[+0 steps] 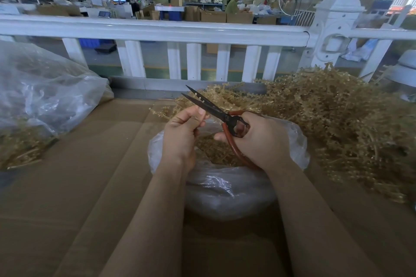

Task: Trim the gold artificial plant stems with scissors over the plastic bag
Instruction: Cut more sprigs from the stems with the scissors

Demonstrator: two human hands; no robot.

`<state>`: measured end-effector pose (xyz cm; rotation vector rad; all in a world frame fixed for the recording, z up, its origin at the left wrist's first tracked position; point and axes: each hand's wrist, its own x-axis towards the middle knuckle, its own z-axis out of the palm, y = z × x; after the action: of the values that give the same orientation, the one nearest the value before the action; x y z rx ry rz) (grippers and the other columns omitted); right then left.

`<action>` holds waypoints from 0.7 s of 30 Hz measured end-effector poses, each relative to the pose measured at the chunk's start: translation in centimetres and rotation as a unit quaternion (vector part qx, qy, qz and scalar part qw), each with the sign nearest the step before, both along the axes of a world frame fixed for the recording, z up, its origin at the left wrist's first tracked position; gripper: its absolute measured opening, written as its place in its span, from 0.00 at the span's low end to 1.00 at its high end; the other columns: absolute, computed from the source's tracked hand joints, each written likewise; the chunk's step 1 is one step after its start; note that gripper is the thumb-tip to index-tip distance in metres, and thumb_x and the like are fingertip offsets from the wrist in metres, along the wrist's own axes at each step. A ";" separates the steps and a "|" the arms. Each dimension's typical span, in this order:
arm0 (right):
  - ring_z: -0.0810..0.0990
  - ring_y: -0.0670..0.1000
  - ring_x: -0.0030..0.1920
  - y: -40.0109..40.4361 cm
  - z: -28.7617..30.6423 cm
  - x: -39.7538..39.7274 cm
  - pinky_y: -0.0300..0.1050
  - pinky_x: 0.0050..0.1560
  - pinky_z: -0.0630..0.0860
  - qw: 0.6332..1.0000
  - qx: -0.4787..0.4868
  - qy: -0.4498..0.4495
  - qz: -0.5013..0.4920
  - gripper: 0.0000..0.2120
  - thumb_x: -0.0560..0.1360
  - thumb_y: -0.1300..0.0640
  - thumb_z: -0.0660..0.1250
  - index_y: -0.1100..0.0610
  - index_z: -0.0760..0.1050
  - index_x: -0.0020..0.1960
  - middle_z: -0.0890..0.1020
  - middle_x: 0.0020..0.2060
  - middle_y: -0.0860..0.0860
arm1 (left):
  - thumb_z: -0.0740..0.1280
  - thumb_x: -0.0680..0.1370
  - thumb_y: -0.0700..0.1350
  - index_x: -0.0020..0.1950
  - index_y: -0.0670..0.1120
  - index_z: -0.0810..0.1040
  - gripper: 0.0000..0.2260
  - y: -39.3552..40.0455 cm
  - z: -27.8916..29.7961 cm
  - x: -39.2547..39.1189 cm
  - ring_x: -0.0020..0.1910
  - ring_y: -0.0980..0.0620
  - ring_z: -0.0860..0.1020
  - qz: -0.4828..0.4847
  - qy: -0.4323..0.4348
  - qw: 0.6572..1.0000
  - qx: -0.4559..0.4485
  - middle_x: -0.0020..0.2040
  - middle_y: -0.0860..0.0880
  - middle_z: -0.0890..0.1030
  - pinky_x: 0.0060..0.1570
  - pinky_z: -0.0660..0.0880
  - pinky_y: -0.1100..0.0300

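A thin gold stem (201, 113) is pinched between the thumb and curled fingers of the left hand (182, 129), and its small knobs are seen rising between the blades of the scissors (209, 107). The scissors are gripped by the right hand (258, 139), whose fingers are curled through and around the red-brown handle loops (234, 146). The dark blades are parted a little and are pointed up and to the left, away from the person. Both hands are held above the open mouth of a clear plastic bag (225, 189), which is set on the brown cardboard surface (78, 186) directly in front of the person. Short gold cuttings (213, 150) are seen lying inside the bag, beneath the hands.

A large heap of gold artificial plant stems (337, 119) is piled on the surface to the right of the bag and is spread back behind the hands. A second, larger clear bag (45, 87) is placed at the left edge, with more gold stems (20, 153) showing through and below it. A white railing (157, 29) with upright bars is run across the far side of the surface, and a workshop with cartons, monitors and seated people is seen beyond it, too blurred for detail.
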<state>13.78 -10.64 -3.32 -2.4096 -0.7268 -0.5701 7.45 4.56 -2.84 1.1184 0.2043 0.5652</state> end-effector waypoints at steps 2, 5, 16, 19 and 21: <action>0.73 0.38 0.34 0.0 -0.1 0.1 0.33 0.32 0.67 1.000 -0.002 -0.001 -0.001 0.33 0.62 0.17 0.57 0.43 0.78 0.47 0.78 0.32 0.38 | 0.66 0.79 0.37 0.44 0.45 0.81 0.06 0.0 0.0 0.0 0.33 0.61 0.73 -0.001 0.001 1.000 0.002 0.35 0.54 0.81 0.35 0.71 0.70; 0.74 0.38 0.34 0.0 -0.1 0.0 0.34 0.32 0.69 1.000 0.011 0.003 0.005 0.36 0.61 0.16 0.54 0.44 0.79 0.47 0.78 0.31 0.40 | 0.67 0.79 0.37 0.44 0.45 0.81 0.06 0.0 -0.1 0.0 0.34 0.60 0.73 -0.002 0.003 1.000 0.006 0.37 0.52 0.81 0.36 0.70 0.68; 0.75 0.37 0.34 -0.3 -0.2 0.3 0.36 0.31 0.71 1.000 0.002 0.029 0.007 0.31 0.61 0.19 0.61 0.42 0.79 0.48 0.79 0.30 0.40 | 0.64 0.80 0.36 0.40 0.48 0.77 0.11 0.3 -0.2 0.2 0.33 0.57 0.76 0.043 -0.032 0.997 0.062 0.35 0.52 0.82 0.35 0.70 0.65; 0.74 0.36 0.33 -0.4 -0.1 0.4 0.35 0.30 0.67 1.000 -0.005 0.027 0.000 0.27 0.62 0.19 0.63 0.41 0.75 0.44 0.78 0.30 0.40 | 0.64 0.80 0.37 0.41 0.48 0.78 0.10 0.2 -0.4 0.3 0.34 0.58 0.76 0.064 -0.037 0.993 0.096 0.36 0.52 0.82 0.36 0.71 0.67; 0.73 0.35 0.33 -0.5 -0.1 0.4 0.35 0.30 0.65 1.000 -0.014 0.023 0.000 0.26 0.63 0.19 0.62 0.38 0.75 0.45 0.78 0.30 0.39 | 0.64 0.80 0.37 0.41 0.47 0.79 0.10 0.2 -0.6 0.4 0.34 0.58 0.75 0.071 -0.038 0.990 0.116 0.37 0.52 0.83 0.37 0.72 0.68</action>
<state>14.14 -11.17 -3.41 -2.4413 -0.7195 -0.5054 7.89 4.72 -3.39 1.3119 0.1562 0.7726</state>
